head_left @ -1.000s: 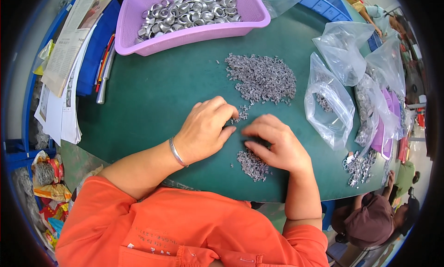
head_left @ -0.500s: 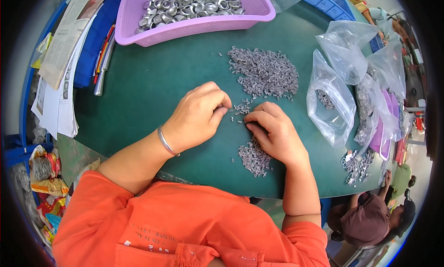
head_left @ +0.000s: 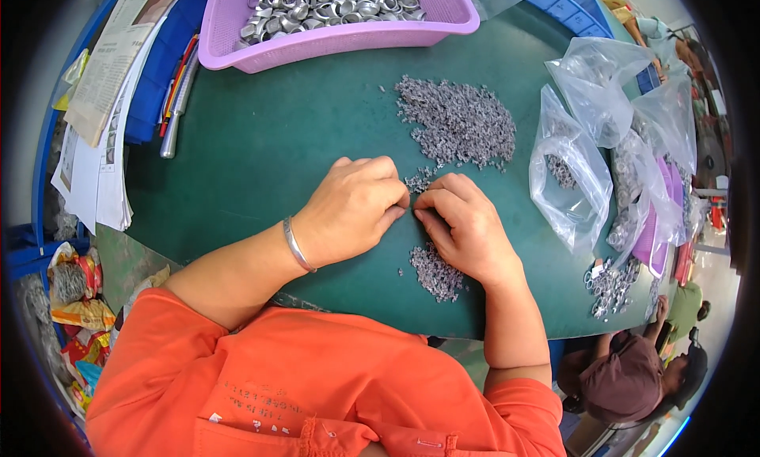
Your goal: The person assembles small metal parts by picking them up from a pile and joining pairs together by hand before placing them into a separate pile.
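My left hand (head_left: 352,208) and my right hand (head_left: 467,227) almost meet over the green table, thumb and fingers of each pinched together. Whatever the fingertips hold is too small or too hidden to make out. Just beyond them lies a little cluster of tiny grey metal-looking pieces (head_left: 419,180). A big heap of the same small grey parts (head_left: 459,121) spreads farther off. Below my right hand, nearer to me, rests a smaller pile of grey parts (head_left: 437,275), partly covered by that hand.
A purple basket (head_left: 340,41) of silvery metal rings stands at the far side. Clear plastic bags (head_left: 571,180) and loose metal bits (head_left: 612,284) lie on the right. Papers (head_left: 91,172), pens (head_left: 179,101) and a blue bin (head_left: 150,85) are left. A person (head_left: 629,378) sits at lower right.
My left hand has moved right, its fingertips coming close to those of my right hand. The right hand stays nearly in place, still pinched.
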The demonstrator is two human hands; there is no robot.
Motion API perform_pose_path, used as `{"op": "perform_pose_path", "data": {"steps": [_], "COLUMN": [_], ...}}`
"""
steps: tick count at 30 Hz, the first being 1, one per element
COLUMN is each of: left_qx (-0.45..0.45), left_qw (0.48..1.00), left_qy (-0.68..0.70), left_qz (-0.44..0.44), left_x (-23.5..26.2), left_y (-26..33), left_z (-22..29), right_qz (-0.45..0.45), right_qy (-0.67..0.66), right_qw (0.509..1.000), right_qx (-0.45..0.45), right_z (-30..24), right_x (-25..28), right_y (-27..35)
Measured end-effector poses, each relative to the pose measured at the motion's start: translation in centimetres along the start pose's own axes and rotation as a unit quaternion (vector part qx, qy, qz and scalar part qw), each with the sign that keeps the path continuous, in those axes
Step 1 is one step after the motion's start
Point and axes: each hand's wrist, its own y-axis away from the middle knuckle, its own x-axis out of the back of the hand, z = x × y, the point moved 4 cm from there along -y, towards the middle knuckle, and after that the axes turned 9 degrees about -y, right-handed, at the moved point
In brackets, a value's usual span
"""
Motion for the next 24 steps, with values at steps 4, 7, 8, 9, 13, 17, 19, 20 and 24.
{"op": "perform_pose_path", "data": {"steps": [4,7,8,9,13,17,19,20,24], "left_qx": [-0.002,-0.013,0.003,0.019,0.012,0.020,0.030,0.027,0.022], "left_qw": [1.000,0.999,1.000,0.999,1.000,1.000,0.999,0.999,0.999], "left_qy": [-0.003,0.016,0.022,0.029,0.002,0.008,0.018,-0.004,-0.025], "left_qz": [-0.015,-0.035,-0.007,0.022,0.022,0.022,0.025,0.029,0.027], "left_x": [0.1,0.4,0.3,0.4,-0.1,0.0,-0.2,-0.3,-0.7], "left_y": [0.1,0.1,-0.1,-0.2,-0.1,-0.2,-0.4,-0.5,-0.5], "left_z": [0.1,0.1,0.1,0.1,0.0,-0.1,0.0,0.3,0.2], "right_qz": [-0.003,-0.048,-0.023,0.002,0.005,0.028,0.026,0.027,0.011], "right_qy": [-0.002,-0.003,-0.039,-0.075,-0.029,-0.056,-0.041,-0.041,-0.009], "right_qw": [1.000,0.998,0.998,0.995,0.999,0.996,0.997,0.997,0.999], "right_qx": [-0.011,-0.033,-0.049,-0.064,-0.041,-0.059,-0.056,-0.057,-0.035], "right_z": [-0.2,0.0,0.1,0.2,0.5,0.9,0.6,0.7,0.9], "right_x": [0.4,0.9,1.2,1.4,0.9,1.2,0.9,0.8,0.8], "right_y": [0.1,0.4,0.6,0.8,0.3,0.6,0.2,0.2,0.4]}}
